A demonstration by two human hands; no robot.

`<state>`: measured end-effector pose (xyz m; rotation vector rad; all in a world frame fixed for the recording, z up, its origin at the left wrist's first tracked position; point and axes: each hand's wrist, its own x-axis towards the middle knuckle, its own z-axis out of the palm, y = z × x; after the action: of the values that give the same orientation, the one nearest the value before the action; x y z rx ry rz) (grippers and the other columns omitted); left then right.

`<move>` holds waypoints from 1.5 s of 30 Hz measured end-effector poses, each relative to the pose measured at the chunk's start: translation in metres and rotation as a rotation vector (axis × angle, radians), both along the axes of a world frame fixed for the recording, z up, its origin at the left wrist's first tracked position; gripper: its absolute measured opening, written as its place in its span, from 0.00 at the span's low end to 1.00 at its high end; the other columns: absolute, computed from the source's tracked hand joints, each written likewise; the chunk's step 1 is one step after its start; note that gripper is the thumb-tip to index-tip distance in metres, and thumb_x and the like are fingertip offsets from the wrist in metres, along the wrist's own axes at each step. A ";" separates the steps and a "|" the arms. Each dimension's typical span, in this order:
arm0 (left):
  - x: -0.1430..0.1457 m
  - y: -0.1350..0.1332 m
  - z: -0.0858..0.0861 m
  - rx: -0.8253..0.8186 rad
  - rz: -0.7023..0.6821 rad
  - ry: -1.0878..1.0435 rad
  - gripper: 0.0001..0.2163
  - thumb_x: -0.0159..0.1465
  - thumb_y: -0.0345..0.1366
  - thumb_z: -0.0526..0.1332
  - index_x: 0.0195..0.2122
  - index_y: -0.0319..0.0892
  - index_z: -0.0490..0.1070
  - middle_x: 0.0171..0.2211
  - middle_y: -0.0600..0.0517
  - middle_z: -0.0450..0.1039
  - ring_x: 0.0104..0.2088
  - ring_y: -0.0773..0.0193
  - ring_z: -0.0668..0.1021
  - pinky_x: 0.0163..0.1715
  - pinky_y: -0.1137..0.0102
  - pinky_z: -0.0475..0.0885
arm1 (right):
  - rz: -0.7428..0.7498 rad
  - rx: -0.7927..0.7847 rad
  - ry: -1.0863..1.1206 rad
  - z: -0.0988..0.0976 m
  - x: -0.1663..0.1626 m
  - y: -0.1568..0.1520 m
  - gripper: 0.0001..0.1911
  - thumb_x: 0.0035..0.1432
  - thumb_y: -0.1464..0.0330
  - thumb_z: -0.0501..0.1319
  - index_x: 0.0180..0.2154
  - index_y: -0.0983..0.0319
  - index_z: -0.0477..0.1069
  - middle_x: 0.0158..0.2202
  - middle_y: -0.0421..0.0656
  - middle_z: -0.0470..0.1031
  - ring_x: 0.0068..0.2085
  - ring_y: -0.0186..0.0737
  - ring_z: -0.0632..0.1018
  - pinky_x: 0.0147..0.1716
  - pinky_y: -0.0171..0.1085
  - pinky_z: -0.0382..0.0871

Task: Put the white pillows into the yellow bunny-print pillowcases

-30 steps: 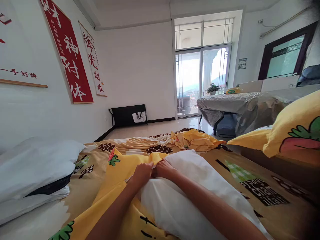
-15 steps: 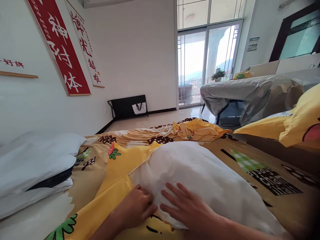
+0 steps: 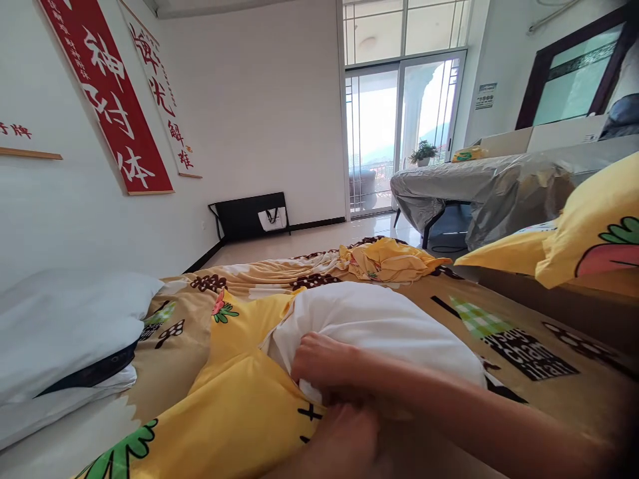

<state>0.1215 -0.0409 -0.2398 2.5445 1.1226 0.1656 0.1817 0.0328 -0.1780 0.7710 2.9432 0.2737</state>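
A white pillow (image 3: 394, 319) lies partly inside a yellow pillowcase (image 3: 234, 392) printed with carrots and black marks. The rest of the pillow bulges out of the case opening to the right. My right hand (image 3: 322, 362) is closed on the pillow near that opening, knuckles up and fingers curled into the white fabric. Just below it, my left hand (image 3: 347, 429) is closed at the near edge of the case opening, on the yellow fabric. Its fingertips are hidden, and the right forearm crosses over the pillow.
All this rests on a brown patterned bedspread (image 3: 499, 299). White pillows (image 3: 70, 332) are stacked at left, a crumpled yellow cloth (image 3: 394, 259) lies at the far side, and a yellow pillow (image 3: 599, 226) sits at right. Beyond stands a plastic-covered table (image 3: 449, 176).
My right hand has gone from lying spread on the pillow to curling into it. My left hand has moved right and toward me. The pillow is more bunched, and the view has shifted slightly.
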 end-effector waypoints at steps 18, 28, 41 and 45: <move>-0.100 0.112 0.040 0.439 0.523 -0.056 0.13 0.65 0.37 0.50 0.45 0.37 0.67 0.43 0.44 0.72 0.46 0.56 0.72 0.46 0.65 0.65 | 0.210 -0.266 0.004 -0.044 0.043 -0.030 0.05 0.49 0.69 0.62 0.28 0.61 0.77 0.24 0.40 0.78 0.26 0.37 0.74 0.28 0.34 0.62; -0.106 0.140 -0.002 0.473 0.571 0.094 0.12 0.68 0.35 0.46 0.40 0.41 0.68 0.40 0.47 0.72 0.44 0.59 0.74 0.39 0.68 0.68 | -0.352 0.046 0.390 0.000 0.049 0.047 0.17 0.58 0.62 0.59 0.46 0.61 0.75 0.48 0.51 0.74 0.50 0.51 0.72 0.52 0.52 0.60; -0.028 0.180 0.014 0.625 0.451 0.196 0.14 0.66 0.28 0.47 0.49 0.39 0.68 0.43 0.41 0.70 0.46 0.52 0.73 0.40 0.62 0.69 | -0.311 0.093 0.244 -0.071 0.031 0.045 0.20 0.63 0.57 0.51 0.38 0.63 0.76 0.42 0.52 0.74 0.45 0.52 0.70 0.44 0.51 0.63; -0.006 0.193 0.021 0.659 0.459 0.175 0.15 0.66 0.26 0.46 0.48 0.36 0.69 0.44 0.37 0.70 0.47 0.50 0.73 0.43 0.59 0.68 | -0.321 0.124 0.230 -0.072 0.028 0.036 0.21 0.62 0.57 0.51 0.39 0.65 0.75 0.43 0.53 0.74 0.46 0.54 0.70 0.45 0.51 0.64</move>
<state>0.1157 0.1522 -0.2183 2.8230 1.9847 0.5088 0.2093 0.0684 -0.2501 1.3579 2.9629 0.3659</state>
